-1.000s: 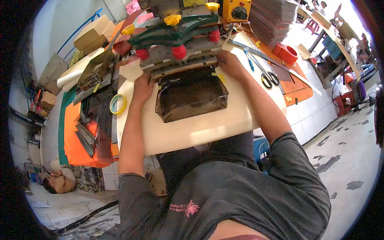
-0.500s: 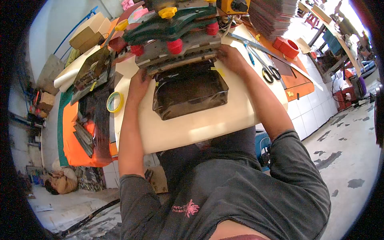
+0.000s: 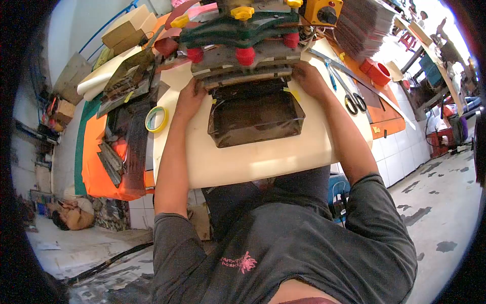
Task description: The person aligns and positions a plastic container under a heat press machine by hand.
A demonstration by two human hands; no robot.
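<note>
A dark, see-through plastic tray-like piece (image 3: 258,133) lies on the cream work surface (image 3: 243,167), its far side against a grey metal bar (image 3: 248,76). Above the bar sits a dark green clamp frame (image 3: 238,36) with yellow knobs and red feet. My left hand (image 3: 191,97) is closed at the bar's left end, fingers curled and partly hidden. At the right end my right hand (image 3: 309,81) is closed too, its fingertips out of sight behind the bar. What exactly each hand grips is hidden. Yellow tape bits stick near the piece's far corners.
A yellow tape roll (image 3: 157,119) lies left of my forearm. Scissors (image 3: 355,103), a blue pen (image 3: 331,76) and a long metal ruler (image 3: 334,65) lie at right. Beyond are a red tape holder (image 3: 375,72), a stack of sheets (image 3: 362,30) and a yellow control box (image 3: 323,12).
The whole view has shifted, so the work surface and frame appear farther right and slightly differently placed. Both hands stay at the bar's ends, and the dark piece keeps its place between them.
</note>
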